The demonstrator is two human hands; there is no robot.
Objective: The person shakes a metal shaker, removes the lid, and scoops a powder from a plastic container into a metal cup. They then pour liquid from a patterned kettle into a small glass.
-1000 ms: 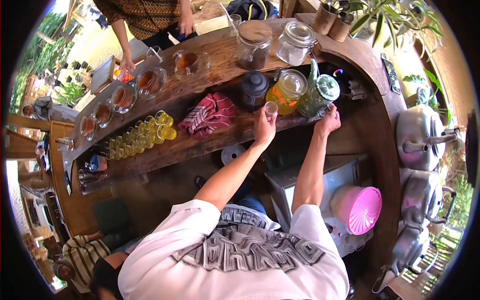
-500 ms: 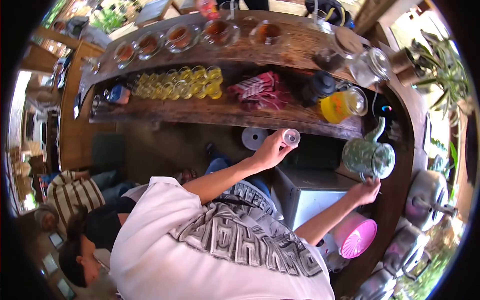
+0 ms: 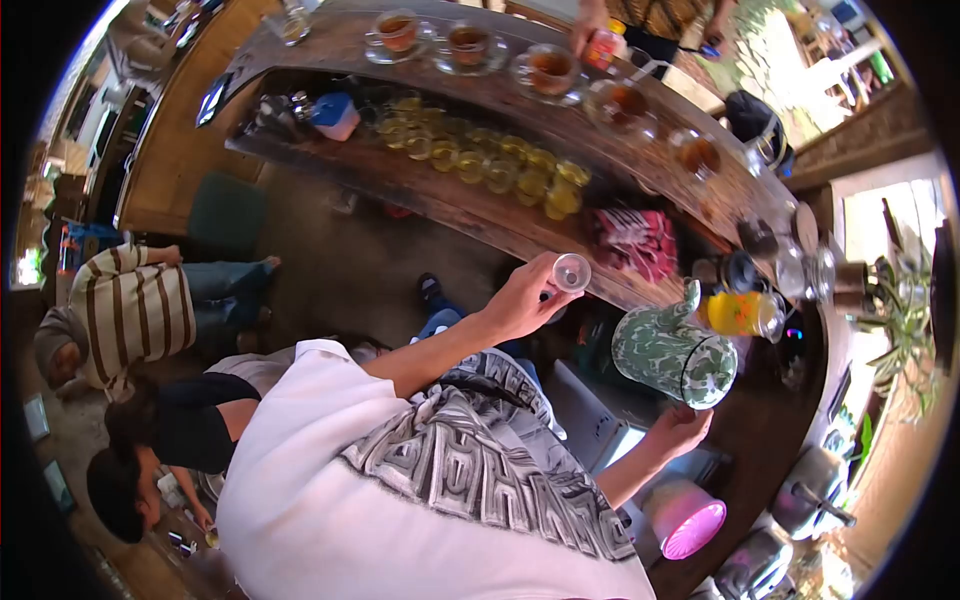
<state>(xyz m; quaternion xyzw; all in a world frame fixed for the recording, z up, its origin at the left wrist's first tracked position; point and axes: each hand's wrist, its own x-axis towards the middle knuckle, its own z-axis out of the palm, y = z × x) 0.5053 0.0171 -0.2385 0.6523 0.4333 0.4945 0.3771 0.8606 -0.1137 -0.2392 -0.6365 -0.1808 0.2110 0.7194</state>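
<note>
My left hand [image 3: 525, 300] is closed around a small clear glass [image 3: 571, 273], its open mouth facing up toward the camera. To the right, my right hand [image 3: 682, 432] grips a green-and-white marbled enamel kettle [image 3: 672, 355] at its handle side; the handle itself is mostly hidden by the fingers. The kettle's curved spout [image 3: 690, 300] points away from me toward the counter. A gap separates kettle and glass. Beyond the glass, a wooden counter [image 3: 400, 190] carries rows of small glasses with yellowish contents [image 3: 500, 175] on its lower shelf.
Several glass cups of brown drink [image 3: 468, 45] stand on saucers along the upper counter. A red patterned cloth [image 3: 637, 243] and a yellow pitcher [image 3: 735, 313] lie to the right. Below my right arm is a pink container [image 3: 690, 525]. Other people sit at left; another person's hand [image 3: 590, 25] is across the counter.
The view has turned, so the counter appears tilted. The kettle has come leftward, nearer the glass, with my right hand still on it. My left hand keeps holding the glass.
</note>
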